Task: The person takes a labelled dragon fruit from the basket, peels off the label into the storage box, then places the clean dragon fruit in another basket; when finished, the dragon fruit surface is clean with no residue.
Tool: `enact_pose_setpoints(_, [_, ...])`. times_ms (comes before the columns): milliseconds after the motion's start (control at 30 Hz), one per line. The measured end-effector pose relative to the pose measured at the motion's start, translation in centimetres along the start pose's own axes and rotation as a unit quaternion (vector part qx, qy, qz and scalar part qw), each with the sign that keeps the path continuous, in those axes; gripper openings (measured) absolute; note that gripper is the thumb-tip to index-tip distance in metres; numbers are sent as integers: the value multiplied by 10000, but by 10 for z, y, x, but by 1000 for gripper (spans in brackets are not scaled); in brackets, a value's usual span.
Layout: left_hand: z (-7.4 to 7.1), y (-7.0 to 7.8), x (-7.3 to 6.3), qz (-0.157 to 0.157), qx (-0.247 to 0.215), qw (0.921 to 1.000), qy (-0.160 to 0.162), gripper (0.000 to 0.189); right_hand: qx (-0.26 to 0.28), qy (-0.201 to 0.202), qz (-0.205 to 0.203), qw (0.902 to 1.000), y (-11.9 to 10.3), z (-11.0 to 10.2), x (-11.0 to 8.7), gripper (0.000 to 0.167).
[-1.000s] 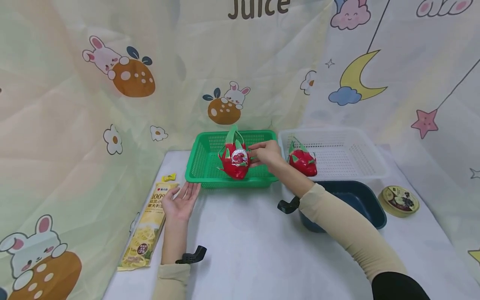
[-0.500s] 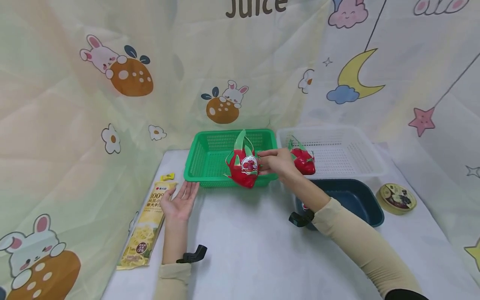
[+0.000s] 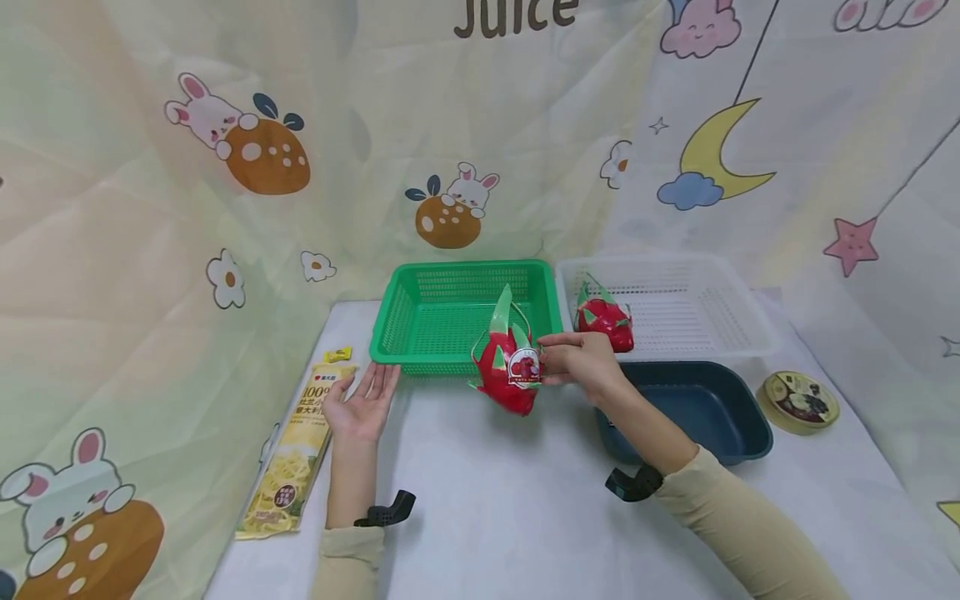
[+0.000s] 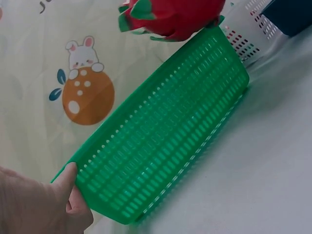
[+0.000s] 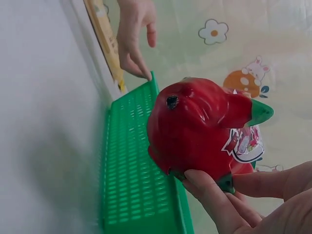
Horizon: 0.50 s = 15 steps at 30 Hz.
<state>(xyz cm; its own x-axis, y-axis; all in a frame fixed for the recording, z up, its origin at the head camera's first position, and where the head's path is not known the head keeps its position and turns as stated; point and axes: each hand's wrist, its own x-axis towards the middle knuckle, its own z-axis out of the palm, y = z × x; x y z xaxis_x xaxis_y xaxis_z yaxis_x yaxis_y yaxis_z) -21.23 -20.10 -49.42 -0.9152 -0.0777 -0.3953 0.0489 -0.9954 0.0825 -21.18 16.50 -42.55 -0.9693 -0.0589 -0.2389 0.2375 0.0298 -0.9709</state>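
Observation:
My right hand (image 3: 585, 362) pinches a red dragon fruit (image 3: 498, 371) with green leaf tips and a round label. The fruit hangs in the air just in front of the green basket (image 3: 408, 368). Seen from the right wrist, its smooth red underside (image 5: 187, 124) has a small dark spot, and thumb and fingers hold it by a green tip. My left hand (image 3: 362, 404) is palm up with fingers extended, fingertips right at the near left corner of the basket's rim. A second dragon fruit (image 3: 606, 325) lies in the white basket (image 3: 761, 346) to the right.
A dark blue basin (image 3: 686, 408) stands before the white basket, partly behind my right forearm. A round tin (image 3: 798, 402) is at its right. On the left lie a yellow pasta packet (image 3: 288, 467) and a small yellow sachet (image 3: 337, 355). A printed cloth (image 3: 315, 167) hangs behind.
My right hand has brought the dragon fruit from over the green basket toward me and to the right, past its front rim. My left hand has stayed at the basket's corner.

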Motion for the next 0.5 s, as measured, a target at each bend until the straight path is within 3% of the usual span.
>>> enact_pose_setpoints(500, [-1,-2,2,32,37,9999,-121,59,240,186,38,9995,40,-9,-40,41])
